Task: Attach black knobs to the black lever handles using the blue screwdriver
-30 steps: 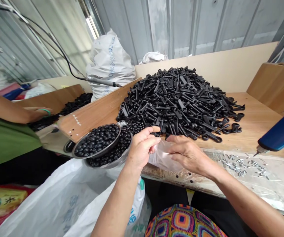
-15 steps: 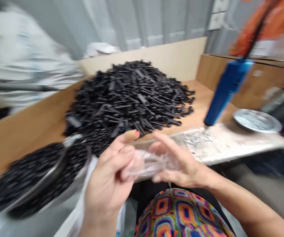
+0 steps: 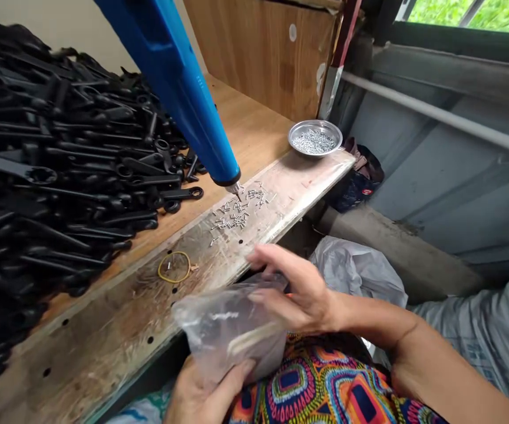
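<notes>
My left hand [image 3: 201, 396] grips the bottom of a small clear plastic bag [image 3: 230, 330] above my lap, thumb pressed on its front. My right hand [image 3: 296, 288] holds the bag's upper right edge, fingers curled around it. The bag sits just in front of the wooden bench edge [image 3: 117, 330]. A yellow rubber band [image 3: 174, 267] lies on the bench close to the bag. A big heap of black plastic parts [image 3: 51, 171] covers the bench to the left.
A blue power screwdriver [image 3: 179, 82] hangs tip-down over several loose small screws [image 3: 237, 215]. A metal dish of screws [image 3: 315, 137] stands at the bench's far end. A white bag [image 3: 356, 271] and a dark bag [image 3: 360, 176] lie below; a grey sleeve [image 3: 493, 341] shows at right.
My view has swung right, away from the bowls of black beads. Both hands brought the clear bag down toward my lap; my left hand now grips its bottom.
</notes>
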Demonstrator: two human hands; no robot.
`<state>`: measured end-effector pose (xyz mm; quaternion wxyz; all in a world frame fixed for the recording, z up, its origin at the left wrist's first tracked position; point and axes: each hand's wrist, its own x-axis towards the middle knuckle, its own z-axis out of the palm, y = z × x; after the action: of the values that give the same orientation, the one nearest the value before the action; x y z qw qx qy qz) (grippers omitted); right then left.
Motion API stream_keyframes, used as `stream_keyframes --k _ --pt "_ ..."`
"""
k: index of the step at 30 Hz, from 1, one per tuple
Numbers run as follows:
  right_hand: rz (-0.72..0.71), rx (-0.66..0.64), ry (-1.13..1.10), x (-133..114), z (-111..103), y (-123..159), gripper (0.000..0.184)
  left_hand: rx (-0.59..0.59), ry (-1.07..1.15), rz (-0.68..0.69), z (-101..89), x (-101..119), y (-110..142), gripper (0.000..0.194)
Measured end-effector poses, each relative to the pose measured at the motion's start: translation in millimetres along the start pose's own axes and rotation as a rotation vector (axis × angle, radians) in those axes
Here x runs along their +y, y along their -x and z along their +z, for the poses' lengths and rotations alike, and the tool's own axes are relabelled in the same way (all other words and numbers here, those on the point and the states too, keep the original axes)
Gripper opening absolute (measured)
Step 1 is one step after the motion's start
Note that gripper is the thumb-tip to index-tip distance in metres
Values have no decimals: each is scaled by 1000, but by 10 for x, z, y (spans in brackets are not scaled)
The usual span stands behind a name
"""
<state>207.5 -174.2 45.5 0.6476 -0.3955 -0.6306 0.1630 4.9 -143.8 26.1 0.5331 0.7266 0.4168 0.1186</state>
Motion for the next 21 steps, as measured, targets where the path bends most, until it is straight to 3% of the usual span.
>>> stream_keyframes --k 2,4,6,8,10,12,15,18,21 --pt "-266 -83 238 3 -112 -24 38 -92 11 98 -27 64 -131 18" --pt "-314 -376 325 31 -198 -6 35 -146 28 149 -55 111 -239 22" --pt "-130 -606 273 111 -248 70 42 -96 30 149 -45 137 -310 21" --pt "177 -632 36 225 -266 184 46 7 46 128 5 162 -357 12" --pt "472 -469 -301 333 -260 300 41 102 80 110 74 211 -413 10" --pt "676 -249 -558 408 -259 385 34 164 105 92 141 289 -498 12" --pt "810 16 -570 467 -384 424 22 110 51 79 202 391 -680 19" --pt "773 356 -296 512 -824 362 17 -58 -101 136 200 385 -861 36" --pt "506 876 166 613 -1575 203 27 -98 -153 153 150 338 -967 38"
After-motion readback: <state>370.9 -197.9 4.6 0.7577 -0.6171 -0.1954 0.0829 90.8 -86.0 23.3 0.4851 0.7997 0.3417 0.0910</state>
